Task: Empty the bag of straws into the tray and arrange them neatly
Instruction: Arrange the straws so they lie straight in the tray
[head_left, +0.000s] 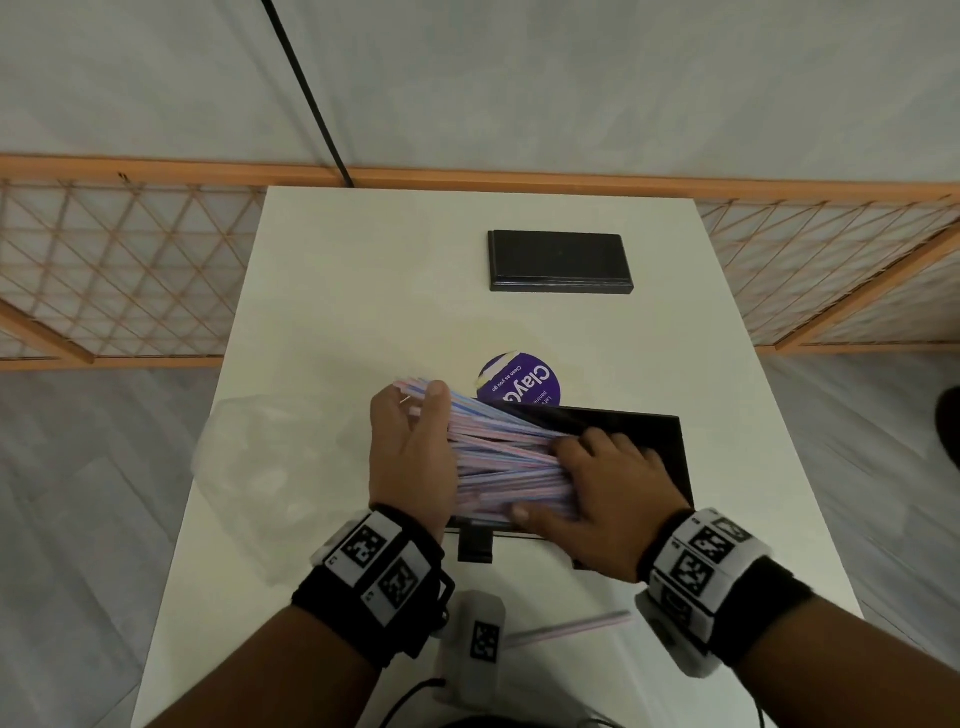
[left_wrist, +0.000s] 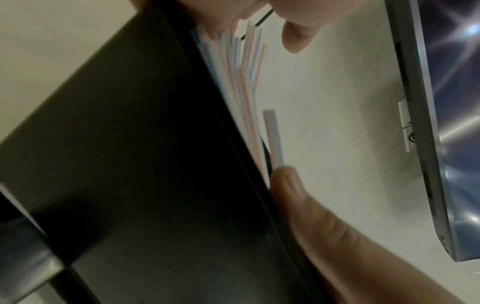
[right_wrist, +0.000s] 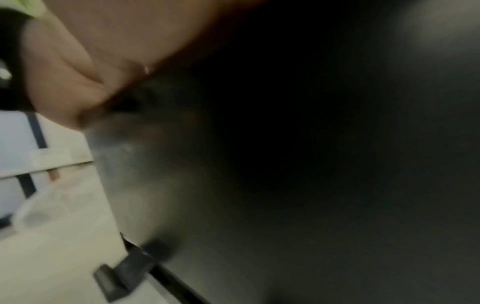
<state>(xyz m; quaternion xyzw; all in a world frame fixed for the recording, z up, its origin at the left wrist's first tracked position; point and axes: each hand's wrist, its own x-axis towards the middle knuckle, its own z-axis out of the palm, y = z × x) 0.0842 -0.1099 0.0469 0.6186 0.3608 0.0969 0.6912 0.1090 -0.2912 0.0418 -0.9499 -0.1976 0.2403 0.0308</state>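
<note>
A thick bundle of pink, blue and white straws (head_left: 498, 457) lies fanned across the left half of the black tray (head_left: 660, 441) in the head view. My left hand (head_left: 410, 452) cups the straws' left ends, thumb on top. My right hand (head_left: 602, 488) grips the bundle's right part, fingers over it and thumb along the near side. The left wrist view shows straw ends (left_wrist: 241, 82) against the tray's wall (left_wrist: 155, 164). The right wrist view is mostly dark tray surface (right_wrist: 285, 185). The empty clear bag (head_left: 260, 457) lies crumpled left of the tray.
One stray straw (head_left: 571, 626) lies on the white table near its front edge. A purple round label (head_left: 530, 382) sits just behind the tray, and a black rectangular block (head_left: 558, 260) stands farther back. A black clip (head_left: 475, 545) juts from the tray's near side.
</note>
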